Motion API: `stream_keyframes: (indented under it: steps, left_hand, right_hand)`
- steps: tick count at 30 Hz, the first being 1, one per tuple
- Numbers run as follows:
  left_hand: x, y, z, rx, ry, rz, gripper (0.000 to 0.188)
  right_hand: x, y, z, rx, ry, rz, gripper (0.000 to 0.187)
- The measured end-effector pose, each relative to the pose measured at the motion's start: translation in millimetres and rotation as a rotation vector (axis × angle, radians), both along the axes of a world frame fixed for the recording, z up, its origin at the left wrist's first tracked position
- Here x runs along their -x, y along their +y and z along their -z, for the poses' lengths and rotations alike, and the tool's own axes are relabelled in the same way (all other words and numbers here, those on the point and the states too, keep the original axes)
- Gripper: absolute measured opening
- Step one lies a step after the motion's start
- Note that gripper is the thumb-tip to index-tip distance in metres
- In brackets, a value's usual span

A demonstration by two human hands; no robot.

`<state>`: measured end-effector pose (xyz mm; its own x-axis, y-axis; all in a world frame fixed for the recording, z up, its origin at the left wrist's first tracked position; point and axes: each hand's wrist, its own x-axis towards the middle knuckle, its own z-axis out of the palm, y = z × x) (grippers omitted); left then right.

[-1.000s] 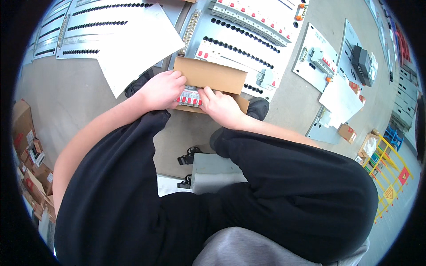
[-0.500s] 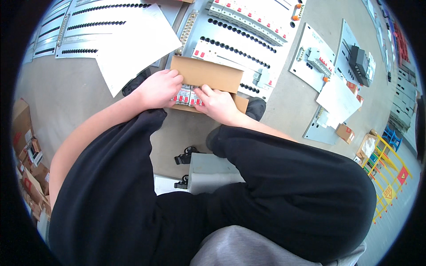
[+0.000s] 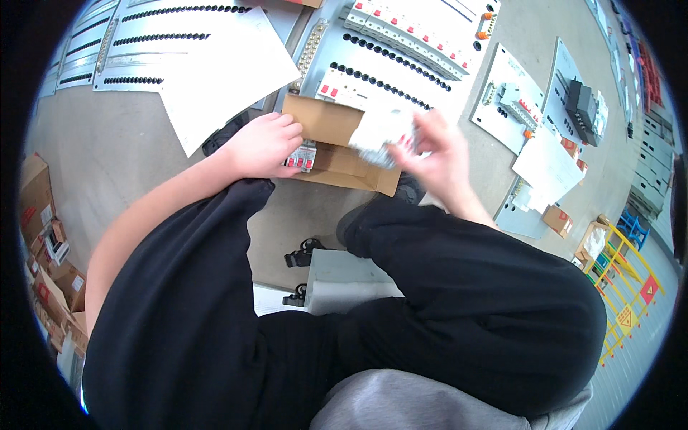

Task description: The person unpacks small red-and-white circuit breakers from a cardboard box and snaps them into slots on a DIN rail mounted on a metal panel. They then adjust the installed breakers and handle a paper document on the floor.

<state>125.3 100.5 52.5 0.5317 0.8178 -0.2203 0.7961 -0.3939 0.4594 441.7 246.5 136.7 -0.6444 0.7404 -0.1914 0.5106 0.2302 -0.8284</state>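
Working with knees spread, the person in black trousers point(image 3: 172, 308) has a grey case point(image 3: 351, 276) between the legs. Just beyond it is an open cardboard box point(image 3: 344, 178), its flap raised on the far side. The left hand point(image 3: 265, 145) is closed on the box's left end, fingers at the flap, thumb low beside a few miniature circuit breakers point(image 3: 304, 158) with red toggles sitting in that end. Over the box's right part, the right hand point(image 3: 438, 159) grips a blurred white piece point(image 3: 381, 136) with touches of red; I can't make out its details. Behind lies a large mounting plate point(image 3: 448, 29) carrying a long breaker row point(image 3: 401, 36), and to its left a paper sheet point(image 3: 226, 79) lies partly across another plate. Farther right, a smaller plate point(image 3: 492, 72) bears its own short row, with a bulky black device point(image 3: 582, 104) past it. Off near the right edge stands a yellow barrier point(image 3: 625, 316) with warning signs.
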Motion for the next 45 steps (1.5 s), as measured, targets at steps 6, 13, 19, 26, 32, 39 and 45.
stream_keyframes:
  steps: [6,13,19,26,32,39,45]
  left_hand:
    - [-3,-5,11,-0.257,-0.244,-0.669,0.075]
    - [4,-14,6,0.508,-0.539,-0.679,0.092]
    - [-1,-14,9,0.645,-0.509,-0.672,0.091]
    - [4,-20,37,0.796,-0.606,-0.647,0.066]
    - [5,-21,29,0.673,-0.582,-0.562,0.046]
    - [6,-15,26,0.736,-0.617,-0.408,0.022]
    - [12,-11,28,0.981,-1.047,-0.456,0.032]
  right_hand:
    - [9,103,37,-0.494,-0.287,-0.007,0.066]
    - [43,74,86,-0.240,-0.473,-0.354,0.066]
    - [48,44,81,0.012,-0.470,-0.348,0.066]
    - [13,11,69,-0.095,-0.241,-0.123,0.073]
    - [-8,-41,43,-0.147,-0.367,-0.327,0.054]
    - [-7,-37,46,-0.065,-0.421,-0.468,0.016]
    - [-7,10,11,0.315,-0.490,-0.542,0.022]
